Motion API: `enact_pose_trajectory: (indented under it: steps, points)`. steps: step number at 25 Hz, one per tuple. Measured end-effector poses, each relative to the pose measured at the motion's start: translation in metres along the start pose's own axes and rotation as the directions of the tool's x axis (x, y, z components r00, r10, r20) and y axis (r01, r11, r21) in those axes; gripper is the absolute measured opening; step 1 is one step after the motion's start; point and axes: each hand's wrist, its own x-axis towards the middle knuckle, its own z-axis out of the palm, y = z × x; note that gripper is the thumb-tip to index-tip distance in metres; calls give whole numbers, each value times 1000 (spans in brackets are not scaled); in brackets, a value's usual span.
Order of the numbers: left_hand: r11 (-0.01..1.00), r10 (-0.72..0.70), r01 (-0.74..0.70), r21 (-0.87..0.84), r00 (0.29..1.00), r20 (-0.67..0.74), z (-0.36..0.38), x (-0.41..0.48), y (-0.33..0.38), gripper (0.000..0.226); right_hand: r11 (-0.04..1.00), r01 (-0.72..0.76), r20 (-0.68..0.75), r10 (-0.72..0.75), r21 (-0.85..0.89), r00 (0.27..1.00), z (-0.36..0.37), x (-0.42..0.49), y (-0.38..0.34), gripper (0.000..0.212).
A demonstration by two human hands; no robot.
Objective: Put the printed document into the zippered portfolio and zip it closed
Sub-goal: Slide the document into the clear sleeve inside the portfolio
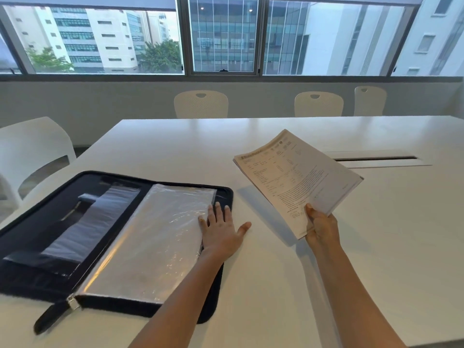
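Note:
A black zippered portfolio (27,275) lies spread open on the white table (276,285) at the left. Clear plastic sleeves (150,242) cover its right half, and pockets show on its left half. My left hand (221,234) rests flat on the right edge of the sleeves, fingers spread. My right hand (321,228) grips the near corner of the printed document (296,179), a stack of several sheets held tilted above the table to the right of the portfolio. A black strap with a metal buckle (72,303) hangs off the portfolio's near edge.
A cable slot (376,159) is set into the table beyond the document. White chairs stand at the far side (200,104) (319,104) and at the left (32,146). Windows run along the far wall.

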Motion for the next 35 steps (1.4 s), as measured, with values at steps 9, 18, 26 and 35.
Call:
enact_pose_trajectory:
  steps: [9, 18, 26, 35]
  points:
    - [935, 339, -347, 72, 935, 105, -7, -52, -24, 87, 999, 4, 9, -4, -37, 1000, 10, -10, 10, 24]
    - [768, 606, -634, 89, 765, 217, -27, -119, -84, 80, 995, -1, 42, 5, -95, 999, -7, -24, 2, 38]
    - [686, 726, -717, -126, 685, 59, -46, -142, -125, 67, 983, -45, 145, 71, -178, 987, -26, -26, -9, 39]
    - [441, 17, 277, -854, 948, 316, -129, 11, -57, 45, 860, -282, 337, 440, -425, 832, -34, -16, -30, 57]
